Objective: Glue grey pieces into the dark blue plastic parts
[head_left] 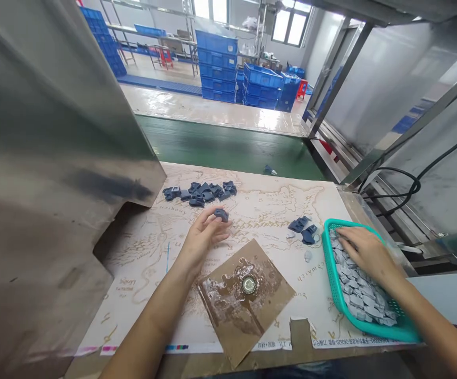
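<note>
My left hand [205,234] pinches a dark blue plastic part [221,214] at its fingertips, just below a loose cluster of similar parts [199,192]. A smaller group of dark blue parts [303,229] lies to the right. My right hand [365,252] rests on grey parts [358,289] heaped in a teal plastic basket [333,279], and no single held piece shows. Between my hands lies a wet, stained brown cardboard sheet [228,310] with a small metal ring [248,285] on it. All of this sits on a paper mat printed with a map [276,205].
A stainless steel panel [47,158] fills the left side. Beyond the mat runs a green conveyor belt [228,145] with a stray small part [270,169] on it. Black cables [410,181] and a steel frame lie right; stacked blue crates [216,66] stand behind.
</note>
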Demonstrator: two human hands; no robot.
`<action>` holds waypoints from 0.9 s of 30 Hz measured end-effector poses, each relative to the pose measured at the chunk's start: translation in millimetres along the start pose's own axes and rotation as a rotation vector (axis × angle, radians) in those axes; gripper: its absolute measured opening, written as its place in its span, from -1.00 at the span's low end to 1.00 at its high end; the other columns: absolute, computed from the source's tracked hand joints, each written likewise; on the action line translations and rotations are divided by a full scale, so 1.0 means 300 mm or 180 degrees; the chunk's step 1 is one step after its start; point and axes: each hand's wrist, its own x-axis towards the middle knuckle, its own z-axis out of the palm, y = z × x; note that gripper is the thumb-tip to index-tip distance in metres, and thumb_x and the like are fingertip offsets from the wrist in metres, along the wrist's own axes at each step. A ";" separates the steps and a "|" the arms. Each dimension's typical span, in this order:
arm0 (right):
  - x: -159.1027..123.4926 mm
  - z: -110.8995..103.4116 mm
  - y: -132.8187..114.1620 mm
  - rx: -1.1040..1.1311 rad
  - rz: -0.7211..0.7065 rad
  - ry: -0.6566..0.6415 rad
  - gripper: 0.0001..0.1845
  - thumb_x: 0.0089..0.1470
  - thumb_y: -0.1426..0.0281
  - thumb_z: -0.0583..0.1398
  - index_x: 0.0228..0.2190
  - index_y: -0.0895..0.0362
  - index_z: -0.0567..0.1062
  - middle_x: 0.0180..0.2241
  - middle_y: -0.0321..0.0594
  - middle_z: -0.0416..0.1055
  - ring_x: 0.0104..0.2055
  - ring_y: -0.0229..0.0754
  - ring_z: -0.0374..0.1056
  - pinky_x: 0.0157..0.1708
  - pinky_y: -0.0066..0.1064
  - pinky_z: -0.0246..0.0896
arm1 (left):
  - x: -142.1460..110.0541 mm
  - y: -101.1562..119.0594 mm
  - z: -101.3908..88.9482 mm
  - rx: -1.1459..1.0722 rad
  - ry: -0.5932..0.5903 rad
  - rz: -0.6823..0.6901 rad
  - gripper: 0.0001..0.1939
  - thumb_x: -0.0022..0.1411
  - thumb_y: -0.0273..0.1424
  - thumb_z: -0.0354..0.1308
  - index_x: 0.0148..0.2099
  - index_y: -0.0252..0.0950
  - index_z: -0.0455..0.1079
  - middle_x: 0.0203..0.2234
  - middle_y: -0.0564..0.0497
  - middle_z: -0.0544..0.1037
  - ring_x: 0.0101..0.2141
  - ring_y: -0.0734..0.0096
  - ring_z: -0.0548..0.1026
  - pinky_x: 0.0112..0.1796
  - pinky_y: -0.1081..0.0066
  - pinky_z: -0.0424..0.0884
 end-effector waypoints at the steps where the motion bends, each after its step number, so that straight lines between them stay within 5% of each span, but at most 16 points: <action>1: 0.017 0.003 0.004 -0.0005 -0.0048 -0.0169 -0.65 0.11 0.37 -0.02 -0.26 0.16 0.53 -0.20 -0.03 0.53 -0.12 0.04 0.43 -0.12 -0.09 0.32 | 0.005 -0.001 -0.002 -0.0047 0.0050 -0.0104 -0.58 -0.13 -0.35 0.30 -0.16 -0.21 0.35 -0.34 0.04 0.50 -0.34 0.41 0.55 -0.49 0.59 0.45; 7: 0.077 -0.006 0.000 -0.0190 0.0033 -0.0711 -0.75 0.02 0.44 0.05 -0.33 0.11 0.52 -0.29 -0.10 0.52 -0.24 -0.01 0.45 -0.33 -0.26 0.34 | 0.017 0.001 -0.006 -0.0319 0.0107 -0.0168 -0.74 -0.06 -0.48 0.21 -0.23 -0.26 0.37 -0.32 0.04 0.50 -0.33 0.45 0.56 -0.41 0.55 0.49; 11: 0.072 -0.007 -0.012 -0.0379 0.0282 -0.0769 -0.87 0.03 0.40 0.06 -0.45 0.10 0.41 -0.48 -0.10 0.46 -0.37 0.03 0.41 -0.55 -0.30 0.18 | 0.020 0.000 -0.005 -0.0554 0.0186 -0.0133 -0.86 0.02 -0.36 0.19 -0.41 -0.32 0.33 -0.36 0.00 0.50 -0.33 0.39 0.56 -0.41 0.49 0.52; 17: 0.048 -0.021 -0.030 -0.0297 0.0360 -0.0590 -0.88 0.03 0.35 0.05 -0.50 0.08 0.30 -0.42 -0.12 0.44 -0.30 -0.03 0.39 -0.43 -0.31 0.24 | 0.024 -0.012 -0.012 -0.0313 0.0223 0.0237 -0.61 -0.17 -0.39 0.35 -0.23 -0.27 0.35 -0.29 0.03 0.48 -0.32 0.42 0.54 -0.44 0.53 0.50; 23: -0.016 -0.030 -0.016 0.0874 0.0535 0.0169 -0.81 0.03 0.23 0.05 -0.47 0.08 0.32 -0.52 -0.21 0.41 -0.55 -0.20 0.32 -0.52 -0.37 0.28 | 0.019 -0.014 -0.012 -0.0110 0.0058 0.0202 -0.54 -0.22 -0.33 0.38 -0.22 -0.28 0.36 -0.27 0.00 0.48 -0.28 0.37 0.54 -0.42 0.52 0.49; 27: -0.043 -0.040 -0.001 0.0331 0.0085 0.0033 -0.84 0.03 0.30 0.07 -0.49 0.09 0.38 -0.46 -0.15 0.47 -0.42 -0.09 0.41 -0.42 -0.29 0.32 | 0.015 -0.017 -0.005 0.0047 0.0056 0.0080 -0.52 -0.27 -0.29 0.39 -0.25 -0.30 0.37 -0.31 0.00 0.49 -0.28 0.35 0.53 -0.40 0.50 0.49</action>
